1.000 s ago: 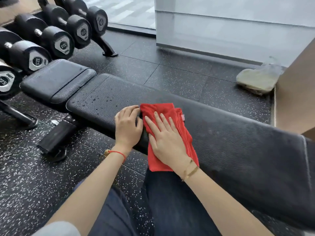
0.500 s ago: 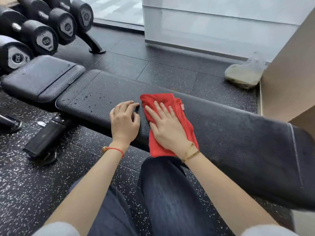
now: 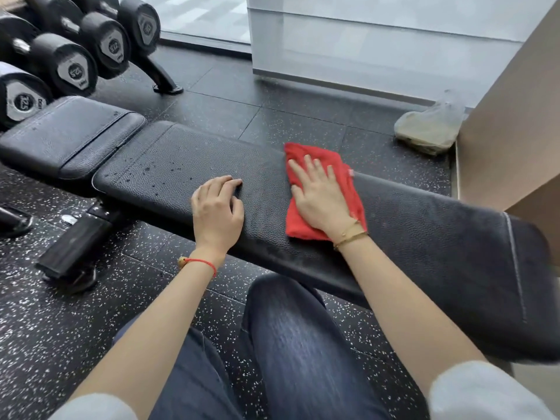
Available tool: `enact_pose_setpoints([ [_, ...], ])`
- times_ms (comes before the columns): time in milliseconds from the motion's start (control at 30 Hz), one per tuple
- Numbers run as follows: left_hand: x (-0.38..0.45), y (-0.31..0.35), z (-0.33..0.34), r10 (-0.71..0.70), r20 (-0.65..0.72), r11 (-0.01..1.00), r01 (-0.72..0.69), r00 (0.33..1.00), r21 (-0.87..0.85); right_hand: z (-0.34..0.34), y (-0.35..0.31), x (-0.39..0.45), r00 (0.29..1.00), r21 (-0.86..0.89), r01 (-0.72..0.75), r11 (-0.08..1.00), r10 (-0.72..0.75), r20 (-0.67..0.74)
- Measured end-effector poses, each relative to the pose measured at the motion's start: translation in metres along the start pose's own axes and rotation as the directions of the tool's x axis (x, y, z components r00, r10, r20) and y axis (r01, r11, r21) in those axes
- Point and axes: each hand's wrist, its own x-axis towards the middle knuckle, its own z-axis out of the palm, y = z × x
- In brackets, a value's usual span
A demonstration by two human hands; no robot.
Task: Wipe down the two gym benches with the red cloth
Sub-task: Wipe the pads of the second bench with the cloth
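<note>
A long black padded gym bench runs across the view from left to right, with its separate seat pad at the left end. Small water droplets dot the pad's left part. A folded red cloth lies flat on the bench top. My right hand presses down on the cloth with fingers spread. My left hand rests on the bare pad, a hand's width left of the cloth, fingers slightly curled and holding nothing. Only one bench is in view.
A rack of black dumbbells stands at the upper left, its foot on the speckled rubber floor. A clear plastic bag lies by the beige wall at the right. The bench's frame foot sticks out lower left. My knees are under the bench edge.
My right hand has slid the red cloth to the right along the bench, away from my left hand, which stays resting on the pad.
</note>
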Motion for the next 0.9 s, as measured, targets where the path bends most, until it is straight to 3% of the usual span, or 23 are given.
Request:
enact_pose_setpoints([
  [100,0.001,0.000,-0.001,-0.008,-0.006,1.000,0.008,1.000,-0.016,0.007,-0.026,-0.033,0.985,0.046,0.168,0.985,-0.169,0.035],
  [200,0.000,0.000,-0.002,0.001,-0.006,1.000,-0.001,1.000,-0.027,0.002,-0.008,-0.079,0.974,0.049,0.224,0.973,-0.226,0.035],
  [400,-0.001,0.001,-0.003,0.009,0.020,1.000,-0.009,1.000,-0.009,-0.018,0.073,-0.086,0.999,0.024,-0.048,0.999,0.048,-0.008],
  [500,-0.002,0.003,-0.003,0.002,0.018,1.000,-0.002,1.000,-0.007,-0.018,0.068,-0.046,0.989,-0.009,-0.146,0.989,0.146,-0.035],
  [600,-0.003,0.005,-0.004,0.002,0.025,1.000,-0.002,1.000,-0.004,-0.009,0.033,-0.028,0.999,0.008,-0.054,0.999,0.054,-0.004],
  [733,0.000,0.006,-0.007,0.010,0.062,1.000,-0.012,0.998,0.021,-0.006,0.011,-0.067,0.992,0.045,0.125,0.991,-0.126,0.022],
  [800,0.002,0.009,-0.008,0.002,0.085,0.999,-0.006,0.996,0.051,-0.007,0.024,-0.096,0.991,0.056,0.130,0.990,-0.131,0.010],
  [900,0.001,0.018,-0.010,-0.025,0.105,0.999,0.021,0.994,0.035,-0.013,0.054,-0.114,1.000,0.058,0.010,0.998,-0.009,-0.012],
])
